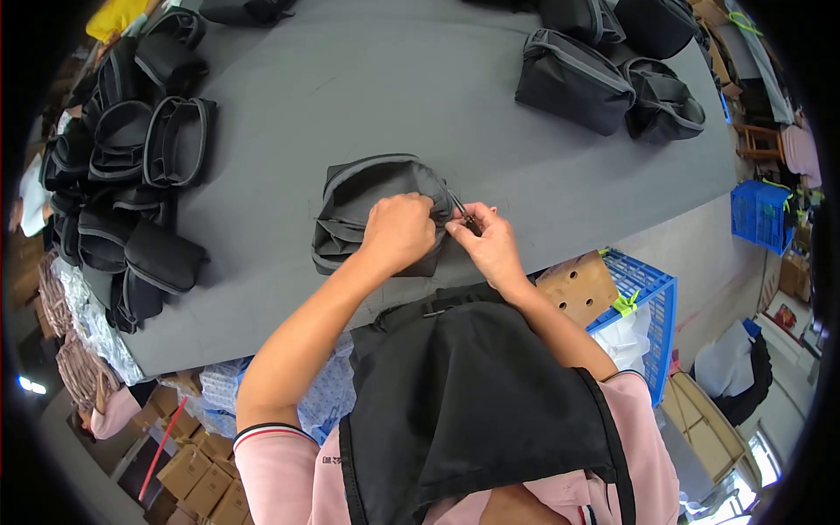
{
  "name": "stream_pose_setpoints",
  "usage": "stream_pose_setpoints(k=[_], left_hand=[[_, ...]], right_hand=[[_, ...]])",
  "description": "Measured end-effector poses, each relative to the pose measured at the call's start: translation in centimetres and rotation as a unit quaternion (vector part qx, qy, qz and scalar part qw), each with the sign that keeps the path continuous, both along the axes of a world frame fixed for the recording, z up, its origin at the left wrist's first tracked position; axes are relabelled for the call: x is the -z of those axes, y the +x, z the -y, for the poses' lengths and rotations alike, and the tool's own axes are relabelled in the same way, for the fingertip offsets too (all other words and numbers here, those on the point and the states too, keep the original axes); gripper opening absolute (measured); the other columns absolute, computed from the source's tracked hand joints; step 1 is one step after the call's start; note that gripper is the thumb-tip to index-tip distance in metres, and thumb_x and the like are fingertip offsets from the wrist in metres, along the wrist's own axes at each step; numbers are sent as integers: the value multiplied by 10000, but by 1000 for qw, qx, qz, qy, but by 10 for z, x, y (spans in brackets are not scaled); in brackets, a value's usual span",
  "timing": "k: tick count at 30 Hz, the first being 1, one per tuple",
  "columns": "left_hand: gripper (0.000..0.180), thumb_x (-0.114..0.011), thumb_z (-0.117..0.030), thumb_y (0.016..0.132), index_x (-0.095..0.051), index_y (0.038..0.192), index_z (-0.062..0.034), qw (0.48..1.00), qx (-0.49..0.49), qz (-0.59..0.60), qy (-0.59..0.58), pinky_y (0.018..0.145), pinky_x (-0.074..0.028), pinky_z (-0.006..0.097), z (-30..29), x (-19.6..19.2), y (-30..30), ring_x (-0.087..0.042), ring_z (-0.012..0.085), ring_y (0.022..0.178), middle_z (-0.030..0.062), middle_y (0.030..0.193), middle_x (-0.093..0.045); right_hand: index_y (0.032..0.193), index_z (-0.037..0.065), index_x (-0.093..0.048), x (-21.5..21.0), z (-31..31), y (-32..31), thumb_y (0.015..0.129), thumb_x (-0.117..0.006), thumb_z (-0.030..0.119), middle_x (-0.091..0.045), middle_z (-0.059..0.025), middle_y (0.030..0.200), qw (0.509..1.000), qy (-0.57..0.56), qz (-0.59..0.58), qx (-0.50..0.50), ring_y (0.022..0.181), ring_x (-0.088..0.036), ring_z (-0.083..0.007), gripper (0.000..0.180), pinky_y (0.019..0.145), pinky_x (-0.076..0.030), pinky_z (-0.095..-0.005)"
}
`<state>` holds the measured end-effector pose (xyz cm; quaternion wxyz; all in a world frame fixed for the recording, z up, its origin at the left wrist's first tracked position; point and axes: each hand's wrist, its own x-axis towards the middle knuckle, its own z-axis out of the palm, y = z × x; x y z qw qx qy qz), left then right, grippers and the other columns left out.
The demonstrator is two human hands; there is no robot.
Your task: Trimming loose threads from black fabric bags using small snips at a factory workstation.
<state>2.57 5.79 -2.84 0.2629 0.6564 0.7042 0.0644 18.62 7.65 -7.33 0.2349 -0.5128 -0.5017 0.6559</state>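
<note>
Black pouch [350, 199] on the near middle of the grey surface [280, 96], just beyond the wearer's black apron [499, 394]. Mouth faces up; long axis seems to run left to right, though slumped walls make that hard to fix. Cloth smooth, dull, creased; grey lining, rim rounded and edged in grey trim

Left hand [401, 232] curled closed on the pouch's right part, fingertips hidden. Right hand [490, 248] just beside it, thumb and fingers pinching a slender metallic piece [461, 208] at the right rim; its kind unclear. Hands near each other, apparently apart

Far left: heap of similar pouches [179, 144], boxy, gaping at varied angles. Far right: smaller cluster [573, 83], same dark cloth. Near right, below the surface: blue lattice crate [664, 328], tan board [577, 284] with round holes
</note>
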Motion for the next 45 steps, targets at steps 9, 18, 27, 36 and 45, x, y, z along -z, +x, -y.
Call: stream_pose_setpoints(k=[9,18,27,36,45], left_hand=[[261,-605,-211,802,-595,767,47,996,-44,66,-47,691,-459,450,-10,5,-7,-588,396,757,226,755,-612],[192,-574,-137,815,-599,739,38,979,-168,118,1,669,-465,458,-6,20,0,-609,381,695,218,703,-620],[195,-631,-140,748,-571,734,46,969,-196,150,-5,586,-440,413,4,15,3,-577,359,629,202,673,-583],[116,-600,-68,737,-568,747,43,959,-230,142,83,663,-458,453,5,19,9,-583,390,741,204,779,-602],[149,-627,-90,735,-606,783,49,955,-246,136,100,665,-466,437,6,22,5,-593,373,736,193,794,-613]], right_hand=[[865,-20,-613,13,-9,-9,764,-657,70,-603,-1,704,999,-37,17,16,637,-518,-66,142,692,-415,-212],[882,-18,-631,4,-29,-12,805,-572,-1,-626,-36,739,972,-206,-103,42,551,-482,-36,98,453,-353,-186],[940,1,-597,0,-22,-12,790,-622,11,-602,-21,790,992,-112,-53,17,528,-443,-29,152,449,-338,-179],[951,4,-587,-4,-32,-5,781,-629,21,-638,-61,839,997,-68,-36,6,740,-584,-103,176,661,-457,-237],[937,89,-607,-54,-41,13,713,-689,116,-542,-30,811,784,509,227,-273,618,-561,-235,241,585,-452,-333]])
